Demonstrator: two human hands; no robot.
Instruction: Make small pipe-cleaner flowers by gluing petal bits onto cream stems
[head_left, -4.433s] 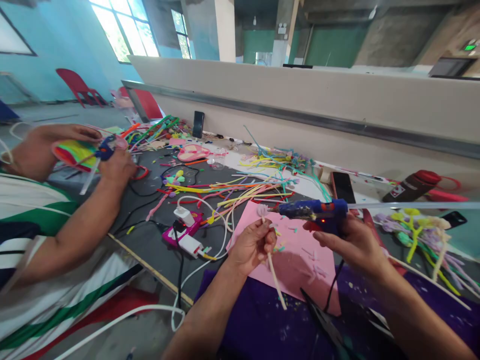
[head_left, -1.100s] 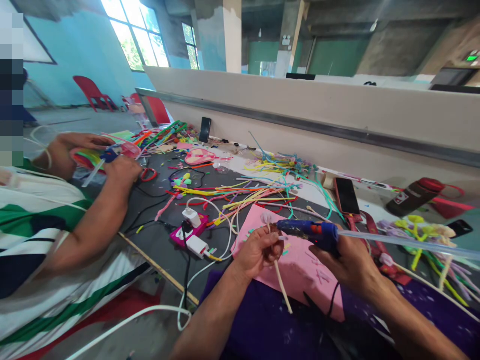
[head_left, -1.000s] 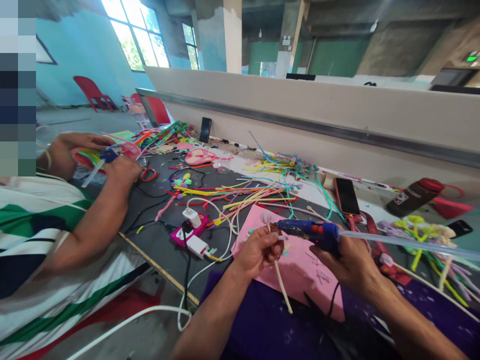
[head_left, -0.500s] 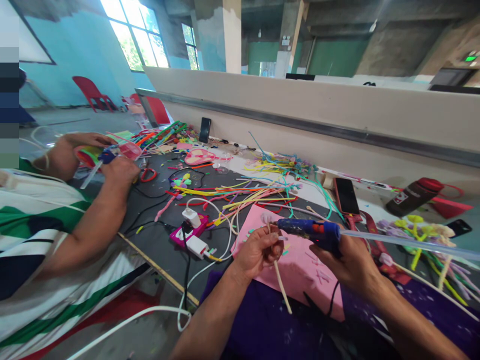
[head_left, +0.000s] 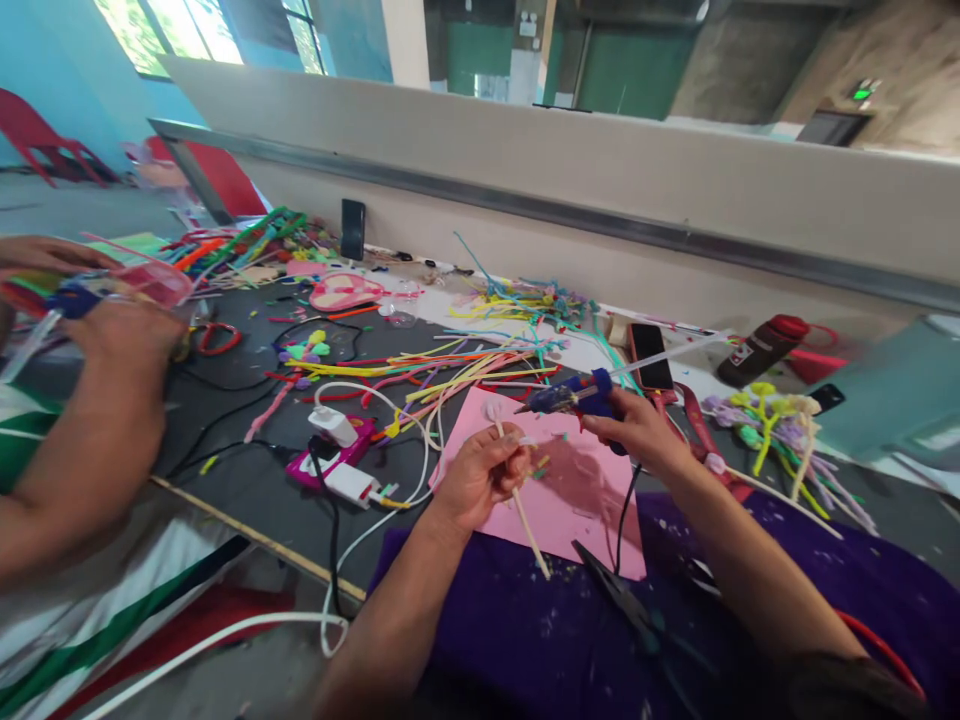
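Observation:
My left hand pinches a cream pipe cleaner stem, which slants down out of the fingers. At its upper end, above my fingers, is a small pale curl. My right hand is wrapped round a blue hot glue gun with a clear glue stick poking from its back. Its nozzle points left, close to the curl but apart from it. Under both hands lies a pink sheet with small scraps on it.
Dark-handled pliers lie on purple cloth near me. Left are a pink power strip with white chargers, cables and a co-worker's hand. Pipe cleaners spread behind the sheet; a phone and bottle stand right.
The view has swung right and down. My right hand has drawn the glue gun's nozzle back from the stem's top and tilted it. The pliers now show plainly.

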